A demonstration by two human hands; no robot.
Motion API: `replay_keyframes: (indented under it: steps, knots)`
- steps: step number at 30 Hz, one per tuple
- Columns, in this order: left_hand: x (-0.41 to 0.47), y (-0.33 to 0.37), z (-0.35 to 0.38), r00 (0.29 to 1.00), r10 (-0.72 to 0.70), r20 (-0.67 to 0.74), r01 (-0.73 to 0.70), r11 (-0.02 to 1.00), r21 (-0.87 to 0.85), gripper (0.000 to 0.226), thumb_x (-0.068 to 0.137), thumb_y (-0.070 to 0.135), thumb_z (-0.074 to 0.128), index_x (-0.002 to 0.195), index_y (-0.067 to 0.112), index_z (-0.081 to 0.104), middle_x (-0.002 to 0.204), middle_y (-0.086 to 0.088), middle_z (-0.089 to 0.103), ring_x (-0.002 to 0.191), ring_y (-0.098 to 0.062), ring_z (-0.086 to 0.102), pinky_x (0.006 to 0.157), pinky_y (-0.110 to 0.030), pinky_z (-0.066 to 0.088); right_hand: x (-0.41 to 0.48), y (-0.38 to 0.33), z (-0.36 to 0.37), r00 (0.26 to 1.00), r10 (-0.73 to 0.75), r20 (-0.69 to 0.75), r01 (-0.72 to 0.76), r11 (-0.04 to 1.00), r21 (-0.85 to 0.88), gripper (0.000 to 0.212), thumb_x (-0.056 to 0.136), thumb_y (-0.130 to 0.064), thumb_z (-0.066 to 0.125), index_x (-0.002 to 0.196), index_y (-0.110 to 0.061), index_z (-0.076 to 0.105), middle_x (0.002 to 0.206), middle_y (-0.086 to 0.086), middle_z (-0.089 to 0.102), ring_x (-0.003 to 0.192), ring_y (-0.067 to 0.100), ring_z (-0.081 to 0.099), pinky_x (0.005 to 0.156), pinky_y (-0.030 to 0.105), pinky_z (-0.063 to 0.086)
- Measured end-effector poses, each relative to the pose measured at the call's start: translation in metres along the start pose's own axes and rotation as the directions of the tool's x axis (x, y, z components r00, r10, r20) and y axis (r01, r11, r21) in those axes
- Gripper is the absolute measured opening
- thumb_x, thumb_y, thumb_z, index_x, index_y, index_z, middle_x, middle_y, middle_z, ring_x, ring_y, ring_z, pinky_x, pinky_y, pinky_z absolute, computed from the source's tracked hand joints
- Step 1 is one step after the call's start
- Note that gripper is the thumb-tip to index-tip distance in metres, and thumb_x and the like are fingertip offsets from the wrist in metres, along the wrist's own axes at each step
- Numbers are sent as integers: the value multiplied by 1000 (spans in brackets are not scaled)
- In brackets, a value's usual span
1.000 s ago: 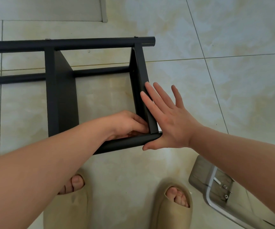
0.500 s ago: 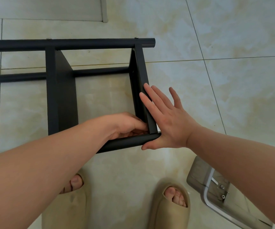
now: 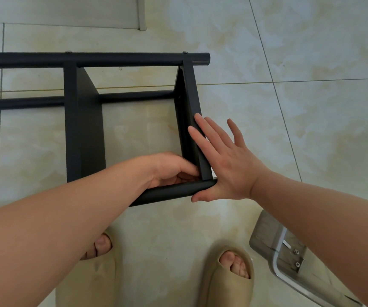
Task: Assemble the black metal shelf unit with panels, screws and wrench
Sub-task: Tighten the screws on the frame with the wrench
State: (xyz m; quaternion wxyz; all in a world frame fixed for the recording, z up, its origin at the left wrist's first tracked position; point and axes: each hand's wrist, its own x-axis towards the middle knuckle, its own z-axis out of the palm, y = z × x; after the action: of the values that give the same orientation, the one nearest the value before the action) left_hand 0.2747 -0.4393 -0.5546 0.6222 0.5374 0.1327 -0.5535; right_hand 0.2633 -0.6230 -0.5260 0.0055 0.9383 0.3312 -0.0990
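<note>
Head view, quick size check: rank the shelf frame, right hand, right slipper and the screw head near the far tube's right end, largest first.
1. shelf frame, by far largest.
2-3. right hand and right slipper look alike; the slipper is cropped at the bottom edge, so unranked.
4. screw head, smallest.

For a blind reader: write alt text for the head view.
A person's right hand presses flat against the end panel of a black shelf frame lying on a tiled floor, while the left hand curls at the inside corner.
</note>
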Motion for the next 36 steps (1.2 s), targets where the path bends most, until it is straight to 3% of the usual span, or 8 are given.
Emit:
replay_keyframes:
  steps: [12,18,24,28,36]
  knots:
    - [1,-2,-1,999,42,-25,-41,999,22,12,88,-1,63,85,5,73,84,-15,73,79,-25,70,85,-39,55,0,0,1,1000,-2,-8,1,1000,-17,133,66,-98,40,161,-7,16,169,15,6,154,34,17,120,65,14]
    - [6,-4,0,992,79,-95,-82,996,-36,15,93,-2,57,91,7,68,82,-9,71,70,-16,67,75,-28,55,0,0,0,1000,-3,-3,3,1000,-13,132,67,-97,39,161,-7,16,169,15,5,154,33,17,120,64,14]
    - [-1,-4,-6,998,69,7,-68,997,-36,14,91,0,61,96,4,74,91,-13,72,82,-21,70,81,-32,57,0,-1,0,1000,-5,-6,5,1000,-13,133,66,-97,41,160,-6,18,168,16,7,154,32,18,121,63,13]
    - [-1,-4,-4,998,62,-15,-61,997,41,15,90,-1,62,92,5,75,88,-15,74,80,-25,71,85,-37,55,0,-1,-1,1000,-4,4,4,1000,-13,133,66,-97,40,161,-7,17,169,16,5,155,32,16,122,62,11]
    - [-1,-2,-1,999,40,0,-40,999,34,18,90,-3,59,83,8,72,79,-13,72,72,-23,70,76,-33,55,1,0,-1,1000,-6,18,6,1000,1,133,67,-97,39,161,-8,13,169,15,1,155,31,13,122,62,10]
